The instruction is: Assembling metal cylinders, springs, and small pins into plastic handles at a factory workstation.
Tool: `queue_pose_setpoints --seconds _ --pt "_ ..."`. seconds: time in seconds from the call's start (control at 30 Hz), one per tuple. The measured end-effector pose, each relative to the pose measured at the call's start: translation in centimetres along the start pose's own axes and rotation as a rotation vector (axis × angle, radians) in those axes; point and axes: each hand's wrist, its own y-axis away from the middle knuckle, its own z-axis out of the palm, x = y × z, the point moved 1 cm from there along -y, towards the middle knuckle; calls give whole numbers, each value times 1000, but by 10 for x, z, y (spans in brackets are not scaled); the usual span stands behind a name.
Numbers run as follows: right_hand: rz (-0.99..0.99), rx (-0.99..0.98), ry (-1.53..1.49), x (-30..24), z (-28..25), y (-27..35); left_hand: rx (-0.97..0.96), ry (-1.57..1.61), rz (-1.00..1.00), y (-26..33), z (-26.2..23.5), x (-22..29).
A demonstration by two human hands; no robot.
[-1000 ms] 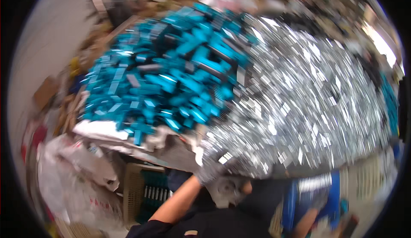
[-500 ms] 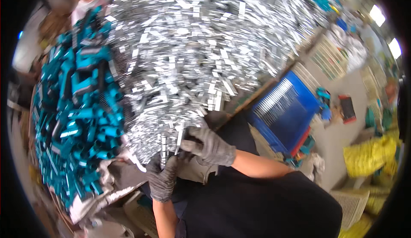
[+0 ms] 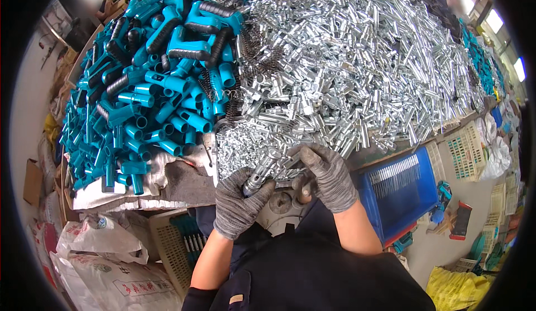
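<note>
The grey-brown worktop (image 3: 192, 183) lies ahead. Fingers of the grey-gloved left hand (image 3: 237, 202) grip a silver metal cylinder (image 3: 262, 170), likely rigid, slick, best held mid-barrel; grey-gloved right hand (image 3: 334, 182): hold cannot be told.

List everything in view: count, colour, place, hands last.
Metal tube: one, silver, in left hand
Metal parts: uncountable heap, silver, table's centre and right
Small metal pieces: uncountable, silver, near table edge
Springs: many, mostly dark, between heaps
Handles: many, teal with black, table's left
Table: one, greyish, under heaps
Blue crate: one, right, holding silver rods
Baskets: several, cream, lower left and right
Plastic bags: several, white, lower left and right
Sacking: uncertain count, yellow, lower right
Far clutter: too indistinct
Left hand: one, grey glove, around tube
Right hand: one, grey glove, beside tube
</note>
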Motion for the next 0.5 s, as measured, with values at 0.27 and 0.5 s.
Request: queue_pose_setpoints --seconds 0.27,0.5 --pt "-443 361 -12 -29 -42 0 -236 75 -183 -3 -34 0" --pt "-375 203 111 -17 -13 -6 -246 195 -296 -5 -34 4"
